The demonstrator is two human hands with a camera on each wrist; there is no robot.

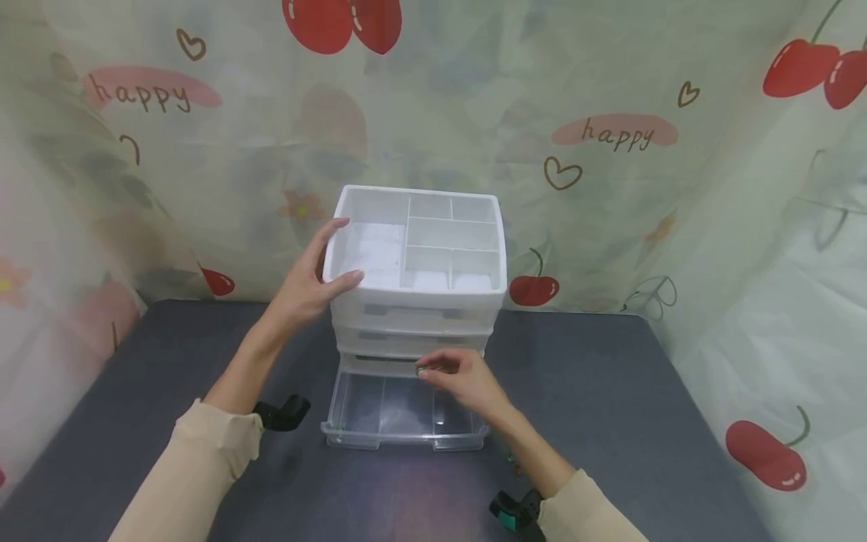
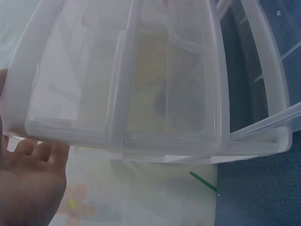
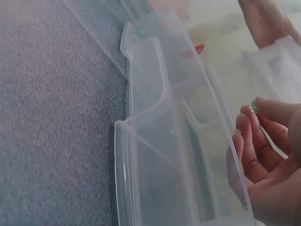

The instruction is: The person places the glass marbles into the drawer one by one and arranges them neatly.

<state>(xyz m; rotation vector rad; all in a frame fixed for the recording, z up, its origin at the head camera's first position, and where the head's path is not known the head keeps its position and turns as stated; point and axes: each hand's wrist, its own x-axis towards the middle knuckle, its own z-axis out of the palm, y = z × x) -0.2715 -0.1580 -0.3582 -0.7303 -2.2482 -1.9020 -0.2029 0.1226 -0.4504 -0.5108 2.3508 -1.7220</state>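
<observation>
A white plastic drawer unit [image 1: 418,292] stands on the dark table, its divided top tray facing up. My left hand [image 1: 301,290] grips the unit's left side, thumb at the front corner of the rim and fingers farther back. The clear bottom drawer [image 1: 406,438] is pulled out toward me; the two drawers above it are closed. Over this open drawer, my right hand [image 1: 467,382] pinches a small green glassy piece [image 3: 254,106] between thumb and fingertips. Most of that piece is hidden by the fingers. Dividers split the open drawer into compartments.
Beside my right forearm, a small green bit [image 1: 511,458] lies on the dark table [image 1: 596,391]. A cloth backdrop [image 1: 447,98] with printed cherries hangs behind and at both sides. Black wrist devices [image 1: 283,413] are worn on both wrists.
</observation>
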